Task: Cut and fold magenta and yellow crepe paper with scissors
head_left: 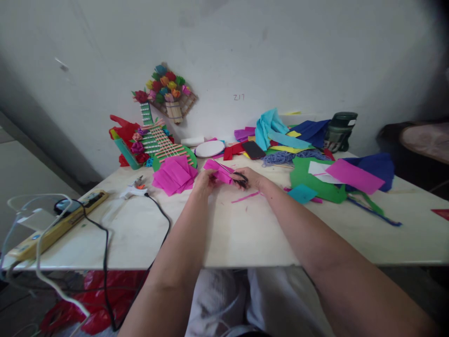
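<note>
My left hand [204,181] pinches a folded piece of magenta paper [217,170] above the white table [245,234]. My right hand [249,178] grips black-handled scissors [235,176], whose blades reach into the magenta paper. A thin magenta paper strip [245,197] lies on the table just under my right wrist. A stack of cut magenta paper squares [174,175] sits to the left of my left hand.
A white glue gun [135,189] with a black cord and a yellow power strip [52,227] lie at the left. Paper-flower crafts [154,140] lean on the wall. Coloured paper sheets [315,154], a phone [253,150], a white disc [209,148] and a dark jar [339,131] fill the back right.
</note>
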A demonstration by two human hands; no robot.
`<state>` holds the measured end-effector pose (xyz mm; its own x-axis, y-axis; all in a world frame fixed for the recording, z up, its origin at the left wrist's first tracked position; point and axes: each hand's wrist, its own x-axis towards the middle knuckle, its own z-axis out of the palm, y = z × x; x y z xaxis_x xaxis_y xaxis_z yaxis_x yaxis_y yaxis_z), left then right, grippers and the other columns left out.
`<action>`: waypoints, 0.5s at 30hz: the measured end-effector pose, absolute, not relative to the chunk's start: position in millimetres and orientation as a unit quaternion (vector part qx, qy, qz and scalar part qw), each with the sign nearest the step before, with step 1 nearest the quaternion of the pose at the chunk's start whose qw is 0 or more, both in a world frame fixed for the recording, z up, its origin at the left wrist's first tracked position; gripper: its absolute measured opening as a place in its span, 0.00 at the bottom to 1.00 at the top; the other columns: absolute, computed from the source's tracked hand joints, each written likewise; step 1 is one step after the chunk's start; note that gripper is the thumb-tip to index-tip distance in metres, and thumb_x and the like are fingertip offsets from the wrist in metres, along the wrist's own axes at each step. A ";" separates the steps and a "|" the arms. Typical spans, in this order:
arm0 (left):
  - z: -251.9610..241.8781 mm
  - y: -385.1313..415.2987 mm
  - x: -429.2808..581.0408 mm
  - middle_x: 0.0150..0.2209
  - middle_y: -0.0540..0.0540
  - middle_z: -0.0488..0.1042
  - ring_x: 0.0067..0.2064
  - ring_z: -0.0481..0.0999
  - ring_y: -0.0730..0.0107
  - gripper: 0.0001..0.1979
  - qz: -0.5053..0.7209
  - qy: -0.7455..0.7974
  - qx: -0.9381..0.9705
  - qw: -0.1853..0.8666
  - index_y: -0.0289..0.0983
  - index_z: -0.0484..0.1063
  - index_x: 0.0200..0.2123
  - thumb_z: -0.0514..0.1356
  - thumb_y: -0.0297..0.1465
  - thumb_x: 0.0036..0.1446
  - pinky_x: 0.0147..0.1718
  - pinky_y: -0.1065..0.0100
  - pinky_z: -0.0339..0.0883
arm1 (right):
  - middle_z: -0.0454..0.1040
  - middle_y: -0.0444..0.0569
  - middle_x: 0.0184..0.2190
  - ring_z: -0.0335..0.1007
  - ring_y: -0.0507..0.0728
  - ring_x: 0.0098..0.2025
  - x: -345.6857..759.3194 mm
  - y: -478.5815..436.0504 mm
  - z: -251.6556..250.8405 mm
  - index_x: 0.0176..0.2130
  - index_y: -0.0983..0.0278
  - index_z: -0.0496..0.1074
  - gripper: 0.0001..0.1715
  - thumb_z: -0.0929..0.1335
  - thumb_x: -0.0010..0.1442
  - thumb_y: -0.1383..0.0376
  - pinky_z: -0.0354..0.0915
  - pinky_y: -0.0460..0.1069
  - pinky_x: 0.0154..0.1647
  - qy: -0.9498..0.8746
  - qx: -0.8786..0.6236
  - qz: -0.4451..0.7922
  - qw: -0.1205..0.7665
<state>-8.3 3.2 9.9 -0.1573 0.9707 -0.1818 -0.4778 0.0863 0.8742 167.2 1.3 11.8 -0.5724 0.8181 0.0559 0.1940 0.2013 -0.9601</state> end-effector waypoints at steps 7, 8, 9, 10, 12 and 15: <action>4.5 5.9 -14.3 0.20 0.51 0.68 0.20 0.68 0.79 0.08 0.606 0.382 0.348 0.605 0.32 0.66 0.24 0.60 0.17 0.40 0.17 0.78 0.62 | 0.68 0.43 0.14 0.56 0.46 0.11 172.9 1.5 12.7 0.24 0.67 0.64 0.16 0.64 0.54 0.56 0.50 0.41 0.10 -0.716 -0.352 0.522 0.302; 4.3 5.4 -14.8 0.21 0.51 0.68 0.20 0.68 0.79 0.08 0.600 0.381 0.359 0.605 0.32 0.66 0.25 0.61 0.17 0.40 0.15 0.80 0.60 | 0.68 0.43 0.14 0.56 0.46 0.11 173.3 2.2 12.2 0.24 0.67 0.64 0.17 0.64 0.53 0.56 0.50 0.41 0.09 -0.719 -0.351 0.518 0.304; 4.4 4.8 -15.1 0.21 0.51 0.68 0.20 0.68 0.80 0.09 0.595 0.383 0.366 0.605 0.31 0.66 0.25 0.61 0.17 0.40 0.13 0.82 0.57 | 0.68 0.43 0.14 0.57 0.46 0.11 173.5 3.0 11.5 0.24 0.67 0.64 0.17 0.64 0.53 0.55 0.49 0.41 0.09 -0.720 -0.350 0.515 0.306; 4.8 4.1 -15.1 0.21 0.51 0.68 0.20 0.69 0.80 0.09 0.591 0.385 0.367 0.606 0.31 0.66 0.25 0.61 0.16 0.40 0.12 0.83 0.55 | 0.68 0.43 0.14 0.57 0.46 0.11 173.6 3.8 10.9 0.24 0.67 0.64 0.17 0.64 0.53 0.55 0.49 0.41 0.09 -0.721 -0.350 0.513 0.307; 6.1 2.4 -14.5 0.21 0.50 0.68 0.21 0.70 0.80 0.09 0.590 0.379 0.358 0.616 0.31 0.66 0.25 0.61 0.15 0.41 0.13 0.83 0.58 | 0.68 0.43 0.13 0.57 0.46 0.11 173.3 5.3 9.7 0.23 0.67 0.64 0.17 0.64 0.53 0.56 0.48 0.42 0.09 -0.718 -0.351 0.518 0.304; 8.1 0.8 -13.0 0.22 0.49 0.69 0.25 0.73 0.77 0.10 0.598 0.366 0.322 0.636 0.31 0.65 0.23 0.58 0.12 0.42 0.26 0.79 0.69 | 0.68 0.43 0.13 0.58 0.47 0.11 172.7 6.7 8.8 0.23 0.67 0.64 0.15 0.63 0.53 0.58 0.49 0.42 0.09 -0.706 -0.357 0.535 0.297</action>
<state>-13.0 0.8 8.1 0.0175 0.9966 -0.0804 -0.5247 0.0776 0.8478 172.7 6.7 8.8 -0.5683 0.8220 0.0380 0.1857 0.1730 -0.9673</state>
